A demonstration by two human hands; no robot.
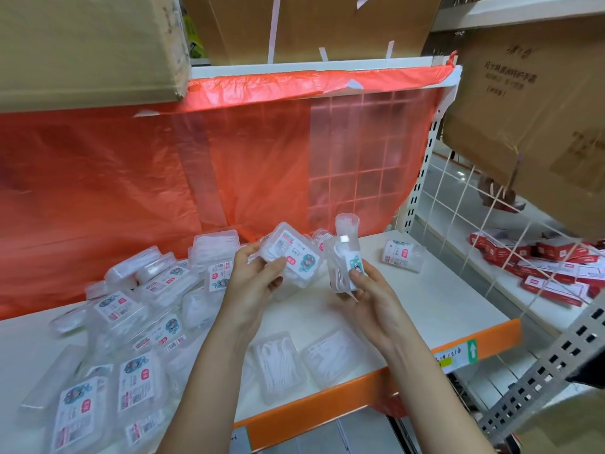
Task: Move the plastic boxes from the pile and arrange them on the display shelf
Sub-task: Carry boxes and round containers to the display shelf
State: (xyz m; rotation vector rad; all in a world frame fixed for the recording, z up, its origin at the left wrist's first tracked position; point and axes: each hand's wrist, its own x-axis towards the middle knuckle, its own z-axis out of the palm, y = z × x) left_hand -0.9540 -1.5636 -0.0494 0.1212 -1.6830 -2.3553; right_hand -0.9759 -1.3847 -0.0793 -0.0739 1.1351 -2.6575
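A pile of clear plastic boxes (140, 309) with white labels covers the left half of the white display shelf (435, 299). My left hand (253, 273) grips one clear box (294, 253), label facing up, above the shelf's middle. My right hand (366, 290) holds another clear box (345, 253) upright on its end, thumb on its label. Two boxes (278, 362) (330, 355) lie flat near the front edge below my hands. One box (401, 255) lies alone at the right rear of the shelf.
Red plastic sheeting (229, 165) hangs behind the shelf. An orange strip (360, 391) runs along the front edge. Cardboard cartons (82, 44) sit overhead and one (530, 109) at the right. A wire grid (474, 231) divides off red packets (550, 270).
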